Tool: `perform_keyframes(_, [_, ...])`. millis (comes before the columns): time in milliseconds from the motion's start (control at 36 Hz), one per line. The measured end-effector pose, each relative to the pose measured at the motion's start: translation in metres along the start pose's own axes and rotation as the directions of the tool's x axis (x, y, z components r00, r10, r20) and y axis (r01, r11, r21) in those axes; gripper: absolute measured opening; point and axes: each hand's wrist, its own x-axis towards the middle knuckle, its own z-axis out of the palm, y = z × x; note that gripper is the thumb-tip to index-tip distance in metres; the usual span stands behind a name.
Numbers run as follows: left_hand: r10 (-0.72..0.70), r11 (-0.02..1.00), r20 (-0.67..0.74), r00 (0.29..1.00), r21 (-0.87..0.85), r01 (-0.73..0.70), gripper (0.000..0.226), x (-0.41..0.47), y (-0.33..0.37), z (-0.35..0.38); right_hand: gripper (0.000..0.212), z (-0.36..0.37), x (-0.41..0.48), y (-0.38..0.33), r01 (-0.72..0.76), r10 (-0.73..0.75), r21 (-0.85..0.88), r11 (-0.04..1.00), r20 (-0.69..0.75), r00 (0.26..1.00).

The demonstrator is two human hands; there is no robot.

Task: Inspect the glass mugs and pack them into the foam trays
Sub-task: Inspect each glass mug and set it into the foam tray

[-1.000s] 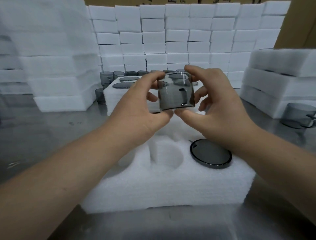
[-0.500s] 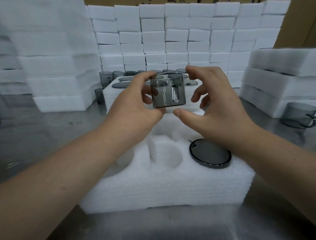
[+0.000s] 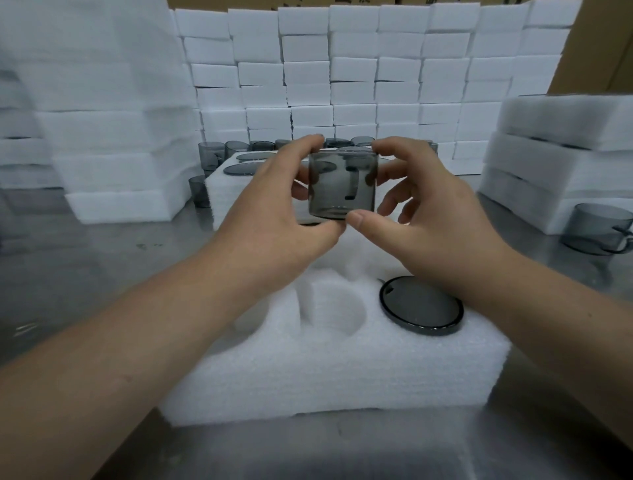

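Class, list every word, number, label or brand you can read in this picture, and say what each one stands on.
No text can be read anywhere.
Glass mug: plain smoked glass, no print visible.
Foam tray: blank white.
Dark lid in the tray: no marking visible.
Cardboard at the top edge: dark marks, cut off by the frame, unreadable.

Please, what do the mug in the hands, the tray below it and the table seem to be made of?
The mug: smoky grey glass, glossy; its handle shows through the wall. The tray: white foam, matte, with a fine layered texture on its side. The table: probably stainless steel, brushed; it gives dull, blurred reflections.
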Motion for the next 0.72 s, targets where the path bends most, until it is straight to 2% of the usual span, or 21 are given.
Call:
perform_keyframes(139, [0.027, 0.994, 0.028, 0.999, -0.107, -0.024, 0.059, -0.0033, 0.0086, -0.0028, 0.054, -0.0009, 0.0002, -0.0026, 0.033, -0.033, 0.018, 0.999, -0.019, 0.999])
perform_keyframes(250, [0.031, 0.992, -0.006, 1.000, -0.125, -0.031, 0.053, -0.0038, 0.0092, -0.0023, 0.052, -0.0012, 0.0004, -0.0031, 0.041, -0.041, 0.020, 0.999, -0.004, 0.999])
perform_keyframes(361, [0.004, 0.993, -0.076, 0.997, -0.121, -0.013, 0.061, -0.0010, 0.0071, -0.0010, 0.052, -0.0010, 0.0006, -0.0021, 0.045, -0.045, 0.010, 0.999, 0.009, 0.999])
perform_keyframes(472, [0.022, 0.999, -0.099, 0.995, -0.045, -0.026, 0.069, -0.0006, 0.0062, -0.0019, 0.053, -0.0009, 0.0010, -0.0004, 0.048, -0.048, 0.004, 0.999, 0.005, 0.999])
perform_keyframes(556, [0.056, 0.998, -0.082, 0.995, -0.011, -0.057, 0.059, -0.0015, 0.0077, -0.0042, 0.050, -0.0003, 0.0009, -0.0005, 0.040, -0.040, 0.006, 0.999, -0.003, 0.999])
perform_keyframes(723, [0.058, 0.997, -0.073, 0.996, -0.049, -0.061, 0.044, -0.0020, 0.0081, -0.0038, 0.045, 0.0006, 0.0017, -0.0004, 0.016, -0.016, 0.002, 1.000, -0.008, 1.000])
